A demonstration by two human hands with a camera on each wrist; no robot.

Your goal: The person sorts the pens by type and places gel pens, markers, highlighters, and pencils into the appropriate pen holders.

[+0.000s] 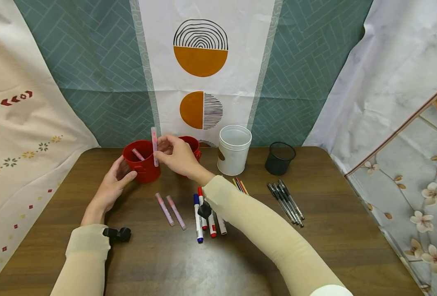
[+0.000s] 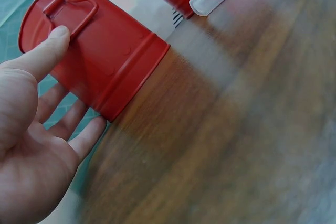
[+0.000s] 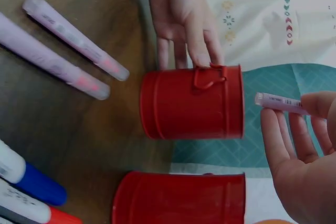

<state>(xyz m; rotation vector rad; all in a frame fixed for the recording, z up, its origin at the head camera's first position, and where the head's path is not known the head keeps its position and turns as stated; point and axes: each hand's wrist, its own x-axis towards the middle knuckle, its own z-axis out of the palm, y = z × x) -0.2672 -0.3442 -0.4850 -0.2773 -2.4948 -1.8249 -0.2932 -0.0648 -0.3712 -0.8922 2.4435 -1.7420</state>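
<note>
Pen held near upright by the left bucket's rim

What counted was how the pink pen (image 1: 154, 142) stood to the left red bucket (image 1: 147, 174). The right hand (image 1: 180, 157) pinched the pen between thumb and fingers, reaching in from the right, and was the nearer hand to it. The pen's long axis ran close to upright, roughly in line with the bucket's own. In the head view its lower end overlapped the right part of the bucket's wall; in the right wrist view that end stood just beyond the rim, a gap between them. Whether it was squarely over the mouth could not be told. The left hand (image 1: 109, 185) held the bucket from the left, thumb at the front, fingers round the far side. A similar pen (image 1: 138, 154) leaned inside. The second red bucket (image 3: 181, 198) stood just to the right, partly hidden by the right hand. Two more pens (image 1: 164, 209) lay closer to the person on the table (image 1: 144, 263), far ends angled left.
</note>
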